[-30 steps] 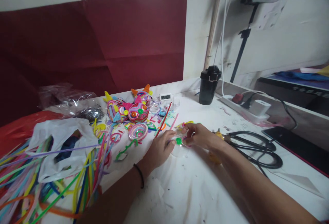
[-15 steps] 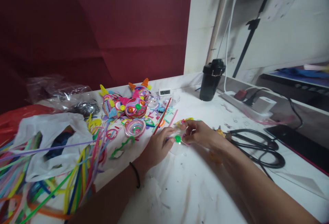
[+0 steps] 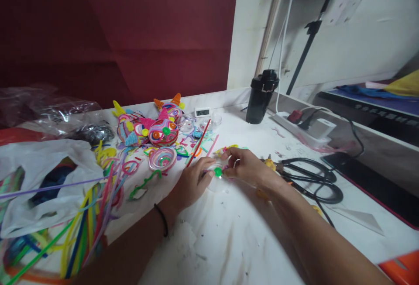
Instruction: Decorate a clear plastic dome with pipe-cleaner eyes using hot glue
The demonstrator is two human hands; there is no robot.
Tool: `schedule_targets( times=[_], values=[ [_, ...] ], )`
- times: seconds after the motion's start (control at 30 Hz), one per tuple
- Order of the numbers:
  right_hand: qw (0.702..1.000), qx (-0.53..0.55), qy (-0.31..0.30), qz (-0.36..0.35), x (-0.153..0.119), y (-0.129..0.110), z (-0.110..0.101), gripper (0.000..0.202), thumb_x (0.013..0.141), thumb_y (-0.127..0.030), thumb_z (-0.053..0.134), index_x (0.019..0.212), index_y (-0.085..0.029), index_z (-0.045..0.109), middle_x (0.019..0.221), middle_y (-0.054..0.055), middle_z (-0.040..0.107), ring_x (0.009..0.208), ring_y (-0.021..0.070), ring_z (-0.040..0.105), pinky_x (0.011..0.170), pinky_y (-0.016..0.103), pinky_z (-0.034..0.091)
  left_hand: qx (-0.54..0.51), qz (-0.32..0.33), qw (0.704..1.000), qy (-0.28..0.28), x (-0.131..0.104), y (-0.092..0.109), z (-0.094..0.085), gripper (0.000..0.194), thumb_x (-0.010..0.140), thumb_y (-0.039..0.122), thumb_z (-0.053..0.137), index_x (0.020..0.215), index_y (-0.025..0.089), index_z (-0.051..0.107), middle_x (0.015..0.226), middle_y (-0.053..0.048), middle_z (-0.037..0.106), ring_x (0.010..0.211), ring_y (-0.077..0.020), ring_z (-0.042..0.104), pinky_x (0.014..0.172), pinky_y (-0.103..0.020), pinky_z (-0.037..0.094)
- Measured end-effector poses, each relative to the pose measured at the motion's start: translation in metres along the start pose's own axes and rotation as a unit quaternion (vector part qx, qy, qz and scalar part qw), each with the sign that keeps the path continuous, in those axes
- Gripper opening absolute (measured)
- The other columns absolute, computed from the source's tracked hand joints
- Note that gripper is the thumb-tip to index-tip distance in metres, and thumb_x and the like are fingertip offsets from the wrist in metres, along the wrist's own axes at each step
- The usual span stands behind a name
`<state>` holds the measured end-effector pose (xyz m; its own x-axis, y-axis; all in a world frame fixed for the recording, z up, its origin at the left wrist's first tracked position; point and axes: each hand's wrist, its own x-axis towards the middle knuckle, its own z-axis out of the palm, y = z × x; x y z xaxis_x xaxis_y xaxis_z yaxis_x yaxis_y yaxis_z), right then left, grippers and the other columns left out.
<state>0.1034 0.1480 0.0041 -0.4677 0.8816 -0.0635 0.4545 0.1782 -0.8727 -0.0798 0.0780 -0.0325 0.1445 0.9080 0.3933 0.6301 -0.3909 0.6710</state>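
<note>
My left hand (image 3: pixel 195 179) has its thumb and fingers closed on the edge of a clear plastic shell (image 3: pixel 216 184) resting low over the white table. A round green piece (image 3: pixel 218 172) sits on the shell between both hands. On the shell's right side my right hand (image 3: pixel 244 166) pinches with thumb and forefinger; what lies between those fingertips is too small and blurred to name. Just beyond the hands lie a yellow piece (image 3: pixel 225 150) and a red stick (image 3: pixel 198 143).
Colourful ball-shaped animal figures (image 3: pixel 163 132) and a clear bowl (image 3: pixel 163 159) stand at back left. Pipe cleaners (image 3: pixel 80 228) and a white plastic bag (image 3: pixel 49 215) fill the left. To the right are black-handled scissors (image 3: pixel 307 180), a black bottle (image 3: pixel 260 101) and a power strip (image 3: pixel 297 130).
The view has swung slightly right, so everything appears shifted left. Both hands keep their places at the clear shell, with only slight finger movement. An orange object now shows at lower right.
</note>
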Motion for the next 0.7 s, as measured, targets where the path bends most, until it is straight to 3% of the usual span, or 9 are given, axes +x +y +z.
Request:
schedule_targets(
  times=[0.47, 0.7],
  values=[
    [0.98, -0.161, 0.046, -0.105, -0.013, -0.014, 0.007, 0.043, 0.064, -0.004, 0.062, 0.103, -0.02, 0.063, 0.082, -0.001, 0.057, 0.065, 0.0133, 0.051, 0.065, 0.027, 0.038, 0.0, 0.008, 1.0, -0.006, 0.0, 0.0, -0.001, 0.028, 0.091, 0.021, 0.049, 0.118, 0.022, 0.054, 0.119, -0.008, 0.069, 0.111, -0.0216, 0.066, 0.093, -0.034, 0.051],
    [0.952, -0.235, 0.043, -0.194, -0.017, -0.011, 0.009, 0.046, 0.068, -0.004, 0.056, 0.111, -0.019, 0.059, 0.093, 0.004, 0.058, 0.072, 0.0162, 0.055, 0.069, 0.029, 0.04, -0.012, 0.009, 1.0, -0.008, 0.001, 0.003, -0.001, 0.028, 0.092, 0.02, 0.048, 0.119, 0.02, 0.054, 0.12, -0.009, 0.069, 0.114, -0.0209, 0.065, 0.095, -0.034, 0.051]
  ],
)
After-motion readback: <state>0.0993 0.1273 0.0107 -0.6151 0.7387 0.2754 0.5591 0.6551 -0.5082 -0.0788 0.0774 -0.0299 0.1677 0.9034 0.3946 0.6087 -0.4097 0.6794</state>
